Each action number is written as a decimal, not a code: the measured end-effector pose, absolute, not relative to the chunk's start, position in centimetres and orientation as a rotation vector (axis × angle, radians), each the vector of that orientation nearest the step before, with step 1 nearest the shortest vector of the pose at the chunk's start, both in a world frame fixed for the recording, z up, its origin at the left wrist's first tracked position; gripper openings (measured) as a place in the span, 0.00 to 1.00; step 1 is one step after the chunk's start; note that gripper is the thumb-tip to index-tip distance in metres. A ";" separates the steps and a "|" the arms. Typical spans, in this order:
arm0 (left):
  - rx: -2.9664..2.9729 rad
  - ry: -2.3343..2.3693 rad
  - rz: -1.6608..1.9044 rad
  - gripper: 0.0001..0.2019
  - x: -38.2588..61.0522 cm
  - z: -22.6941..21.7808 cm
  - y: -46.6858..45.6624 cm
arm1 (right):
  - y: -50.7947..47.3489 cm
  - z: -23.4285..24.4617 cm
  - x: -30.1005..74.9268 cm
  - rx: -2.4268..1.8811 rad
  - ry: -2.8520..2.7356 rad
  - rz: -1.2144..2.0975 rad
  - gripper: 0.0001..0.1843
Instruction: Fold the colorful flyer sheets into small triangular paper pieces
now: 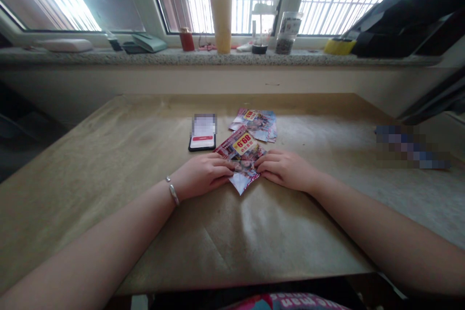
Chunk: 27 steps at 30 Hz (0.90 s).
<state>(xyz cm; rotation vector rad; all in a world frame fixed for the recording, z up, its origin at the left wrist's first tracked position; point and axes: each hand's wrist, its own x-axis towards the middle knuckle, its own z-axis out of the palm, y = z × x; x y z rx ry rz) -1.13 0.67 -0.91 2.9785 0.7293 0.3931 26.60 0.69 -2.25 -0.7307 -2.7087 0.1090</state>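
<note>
A printed flyer [242,147] lies on the table, turned so that one corner points toward me. It has a yellow price box reading 69.9 upside down. My left hand [204,173], with a silver bracelet on the wrist, has its fingers closed on the flyer's left edge. On the opposite edge, my right hand [285,169] grips the paper with its fingers bent over it. Just behind lies a fanned pile of similar flyers [263,123], partly overlapped by the held one. A phone [202,142] with a lit, blurred screen sits beyond my left hand.
The table has a tan cover [152,128]. A blurred flat item [410,147] lies at its right side. Along the granite windowsill [145,58] stand a tall drink cup [221,12], a red bottle [186,39], clear jars [286,34] and a black bag [399,22].
</note>
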 end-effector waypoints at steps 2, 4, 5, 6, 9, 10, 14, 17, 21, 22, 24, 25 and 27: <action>2.968 0.713 0.400 0.12 -1.2 -1.0 0.7 | 0.7 -2.3 26.6 -0.711 -2.711 0.097 0.12; 2.970 0.704 0.405 0.11 -1.2 -1.0 0.8 | 0.7 -2.4 26.5 -0.710 -2.691 0.098 0.12; 2.972 0.704 0.407 0.11 -1.2 -1.0 0.8 | 0.7 -2.4 26.5 -0.715 -2.674 0.115 0.11; 2.972 0.703 0.408 0.11 -1.2 -1.1 0.8 | 0.7 -2.4 26.4 -0.725 -2.653 0.142 0.11; 2.962 0.713 0.410 0.09 -1.3 -1.1 0.9 | 0.7 -2.3 26.3 -0.753 -2.591 0.263 0.09; 2.957 0.719 0.407 0.08 -1.3 -1.0 0.8 | 0.8 -2.3 26.3 -0.754 -2.575 0.304 0.08; 2.947 0.735 0.370 0.07 -1.5 -0.8 0.7 | 1.0 -2.6 26.3 -0.757 -2.523 0.414 0.07; 2.934 0.727 0.364 0.06 -1.6 -0.7 0.6 | 1.0 -3.0 26.2 -0.788 -2.475 0.449 0.06; 2.913 0.725 0.408 0.07 -1.3 -0.7 0.6 | 0.8 -3.3 25.9 -0.815 -2.415 0.458 0.06; 2.911 0.728 0.418 0.08 -1.2 -0.8 0.6 | 0.7 -3.3 25.8 -0.807 -2.404 0.465 0.06; 2.908 0.730 0.424 0.09 -1.1 -0.8 0.5 | 0.5 -3.2 25.7 -0.779 -2.405 0.484 0.06; 2.905 0.726 0.418 0.09 -1.1 -0.8 0.5 | 0.5 -3.1 25.7 -0.770 -2.414 0.489 0.06; 2.892 0.701 0.400 0.08 -1.1 -0.8 0.5 | 0.4 -2.9 25.6 -0.777 -2.432 0.490 0.06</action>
